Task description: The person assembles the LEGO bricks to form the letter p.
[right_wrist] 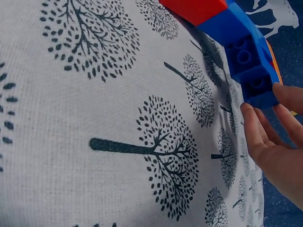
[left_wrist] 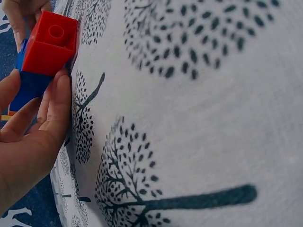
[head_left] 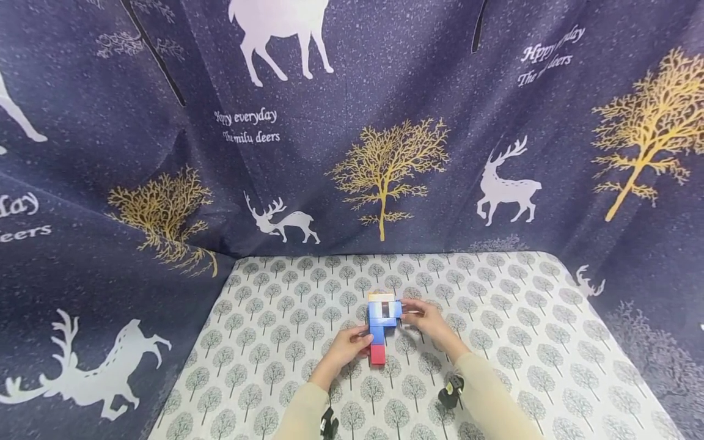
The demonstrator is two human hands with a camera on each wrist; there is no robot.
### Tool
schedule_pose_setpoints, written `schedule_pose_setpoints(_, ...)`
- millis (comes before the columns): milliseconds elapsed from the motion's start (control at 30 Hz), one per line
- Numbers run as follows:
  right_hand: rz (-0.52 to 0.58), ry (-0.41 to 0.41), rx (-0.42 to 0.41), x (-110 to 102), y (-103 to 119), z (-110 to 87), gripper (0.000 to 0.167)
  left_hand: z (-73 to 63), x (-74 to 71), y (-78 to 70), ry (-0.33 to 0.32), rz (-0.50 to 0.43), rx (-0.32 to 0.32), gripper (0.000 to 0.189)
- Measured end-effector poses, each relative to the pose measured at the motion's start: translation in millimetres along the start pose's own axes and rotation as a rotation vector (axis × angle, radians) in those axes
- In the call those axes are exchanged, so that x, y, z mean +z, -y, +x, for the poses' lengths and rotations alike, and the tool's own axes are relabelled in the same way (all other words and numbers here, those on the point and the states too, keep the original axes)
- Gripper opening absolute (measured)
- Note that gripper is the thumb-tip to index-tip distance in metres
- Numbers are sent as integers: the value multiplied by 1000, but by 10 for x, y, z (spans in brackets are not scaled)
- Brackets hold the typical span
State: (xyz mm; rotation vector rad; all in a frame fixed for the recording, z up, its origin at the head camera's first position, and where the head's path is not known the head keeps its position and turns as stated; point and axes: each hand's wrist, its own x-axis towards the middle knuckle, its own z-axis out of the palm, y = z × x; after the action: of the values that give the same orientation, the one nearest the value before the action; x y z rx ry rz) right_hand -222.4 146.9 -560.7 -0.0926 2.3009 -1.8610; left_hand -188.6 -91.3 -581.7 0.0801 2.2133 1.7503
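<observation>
Both hands hold one model of joined toy building bricks (head_left: 376,334), raised a little off the cloth. At its near end is a red brick (left_wrist: 52,45), its hollow underside with a round tube facing the left wrist camera. Blue bricks (right_wrist: 222,23) form the middle and a side arm, with white and orange parts at the far end. My left hand (head_left: 345,347) pinches the blue section beside the red brick between thumb and fingers. With thumb and fingertips, my right hand (head_left: 428,319) grips the blue end (right_wrist: 260,90) on the right side.
A white cloth (head_left: 264,342) printed with grey trees covers the table. Behind it hangs a dark blue curtain (head_left: 352,91) with deer and golden trees. Black wrist straps (head_left: 452,392) sit on both forearms.
</observation>
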Motion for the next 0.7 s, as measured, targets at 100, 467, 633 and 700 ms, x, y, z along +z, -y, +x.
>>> schedule_pose_setpoints(100, -10, -6, 13, 13, -32, 17, 46, 7, 0, 10, -6, 18, -8, 52)
schedule_pose_setpoints(467, -77, -14, 41, 65, -102, 126, 42, -24, -6, -101, -19, 29, -26, 49)
schedule_pose_setpoints(633, -109, 0, 48, 71, -112, 127, 43, 32, -8, -17, -8, 17, -38, 48)
schedule_pose_setpoints(700, -118, 0, 61, 76, -123, 124, 44, 42, -5, 0, -6, 14, -38, 48)
